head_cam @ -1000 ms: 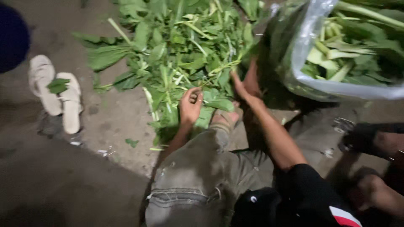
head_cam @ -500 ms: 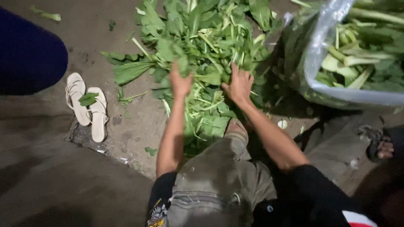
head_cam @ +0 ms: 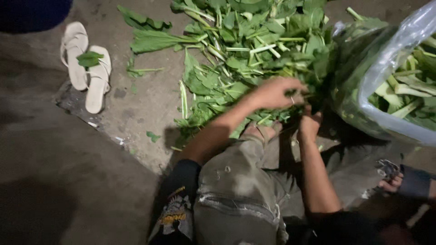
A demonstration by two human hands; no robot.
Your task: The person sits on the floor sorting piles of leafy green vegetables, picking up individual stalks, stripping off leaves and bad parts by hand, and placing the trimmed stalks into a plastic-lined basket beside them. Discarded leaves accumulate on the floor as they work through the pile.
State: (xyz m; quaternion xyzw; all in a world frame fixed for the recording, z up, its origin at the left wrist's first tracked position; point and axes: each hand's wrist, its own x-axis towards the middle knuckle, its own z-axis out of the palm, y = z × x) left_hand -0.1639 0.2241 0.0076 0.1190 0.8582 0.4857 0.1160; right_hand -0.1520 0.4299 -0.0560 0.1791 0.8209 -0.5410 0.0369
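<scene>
greens [head_cam: 254,50]: loose pile of leafy stalks on the floor [head_cam: 145,104], spread in front of the knees, running up against the bag [head_cam: 386,90].
left hand [head_cam: 272,93]: on the near right edge of the pile, fingers curled round a bunch of leaves and stems.
right hand [head_cam: 309,124]: just below the left, by the bag's mouth, closed; what it grips is in shadow, cannot tell.
bag: clear plastic, right of pile, holds cut pale stalks.
handling: likely light, limp, leaves bruise and tear easily; stalks stiffer.
grip point: take by the stem bundle, not the leaf blades; loose grip sheds pieces.
sandals [head_cam: 86,66]: left, well apart, one leaf on them.
</scene>
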